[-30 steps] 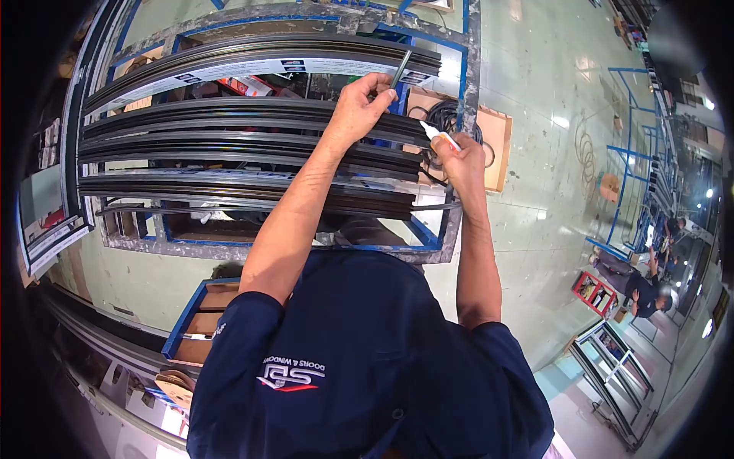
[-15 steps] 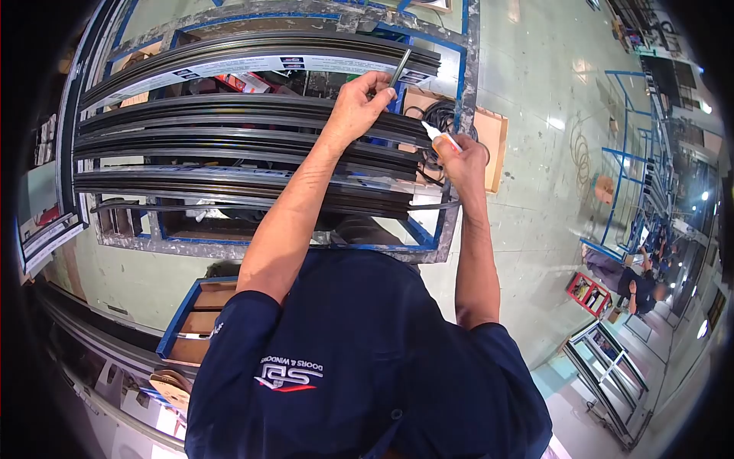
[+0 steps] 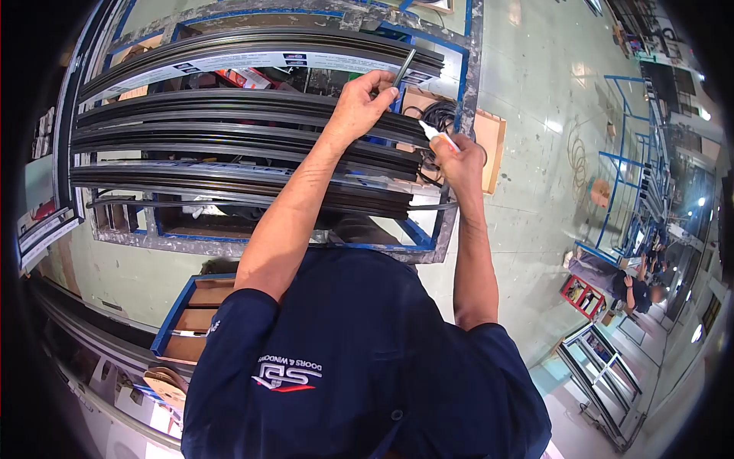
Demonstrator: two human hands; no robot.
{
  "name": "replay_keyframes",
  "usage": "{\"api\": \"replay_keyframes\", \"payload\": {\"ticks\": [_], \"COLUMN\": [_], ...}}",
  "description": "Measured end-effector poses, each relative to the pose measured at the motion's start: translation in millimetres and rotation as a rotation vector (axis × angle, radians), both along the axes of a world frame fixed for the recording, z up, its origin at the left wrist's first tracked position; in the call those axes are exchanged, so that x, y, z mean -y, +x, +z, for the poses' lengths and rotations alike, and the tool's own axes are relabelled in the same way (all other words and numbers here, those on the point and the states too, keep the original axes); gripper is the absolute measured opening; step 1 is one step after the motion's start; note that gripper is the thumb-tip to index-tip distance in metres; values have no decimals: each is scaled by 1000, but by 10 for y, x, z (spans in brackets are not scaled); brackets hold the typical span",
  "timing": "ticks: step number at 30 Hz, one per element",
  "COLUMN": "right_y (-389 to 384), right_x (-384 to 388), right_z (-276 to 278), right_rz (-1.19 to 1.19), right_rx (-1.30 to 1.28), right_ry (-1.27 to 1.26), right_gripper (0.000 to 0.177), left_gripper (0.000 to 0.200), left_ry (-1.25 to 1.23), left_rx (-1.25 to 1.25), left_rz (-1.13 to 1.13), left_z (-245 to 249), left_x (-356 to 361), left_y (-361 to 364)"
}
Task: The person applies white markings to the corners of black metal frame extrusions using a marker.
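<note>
My left hand (image 3: 362, 105) pinches a thin dark strip (image 3: 405, 67) between thumb and fingers, its free end pointing up and right. Just to the right, my right hand (image 3: 460, 159) is wrapped round a small white squeeze bottle (image 3: 437, 135) with a pointed nozzle. The nozzle tip points up and left, by the right end of a dark profile bundle (image 3: 290, 103). Beneath my hands several long dark profiles lie side by side; the top profile (image 3: 229, 63) carries a white printed film. My left forearm covers part of the profiles.
A blue and grey frame bench (image 3: 469, 92) supports the profiles. Coiled black cable (image 3: 440, 116) and a cardboard box (image 3: 493, 149) are beyond their right ends. A blue-edged wooden tray (image 3: 187, 348) sits at lower left. Another person (image 3: 638, 294) is far right, near a red box (image 3: 582, 297).
The view has shifted slightly. Both hands keep their hold on the strip and the bottle, with hardly any movement between them.
</note>
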State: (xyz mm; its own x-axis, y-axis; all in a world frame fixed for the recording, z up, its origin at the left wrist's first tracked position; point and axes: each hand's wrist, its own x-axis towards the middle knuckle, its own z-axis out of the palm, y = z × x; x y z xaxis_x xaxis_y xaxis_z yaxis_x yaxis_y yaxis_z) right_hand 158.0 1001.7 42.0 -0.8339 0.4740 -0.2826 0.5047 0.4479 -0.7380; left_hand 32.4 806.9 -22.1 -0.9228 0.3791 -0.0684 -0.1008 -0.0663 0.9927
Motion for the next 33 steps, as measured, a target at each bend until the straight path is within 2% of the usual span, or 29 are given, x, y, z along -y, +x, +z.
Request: {"api": "replay_keyframes", "payload": {"ticks": [4,8,16,22,25,28,33], "right_y": [67,71,-98,-178,-209,-221,-208], "right_x": [-115,-224,-239,-183,-147,-146,-171], "right_z": [3,-124,175,39,95,94,118], "right_rz": [-16,28,75,83,93,114,92], "right_rx": [-56,-25,165,158,185,186,186], "right_ry": [-154,-142,-160,-142,-130,-142,-160], "right_gripper": [35,37,41,39,45,38,39], "left_gripper": [28,28,32,28,28,28,28], "left_ry": [-27,-25,33,7,-4,6,24], "left_rx": [-8,-9,-46,-28,-50,-51,-42], "left_rz": [-2,-3,34,11,16,20,24], "left_z": [36,37,-28,5,-41,-66,-53], "left_x": [-9,-1,-23,-11,-20,-23,-24], "left_y": [3,8,25,26,15,12,20]}}
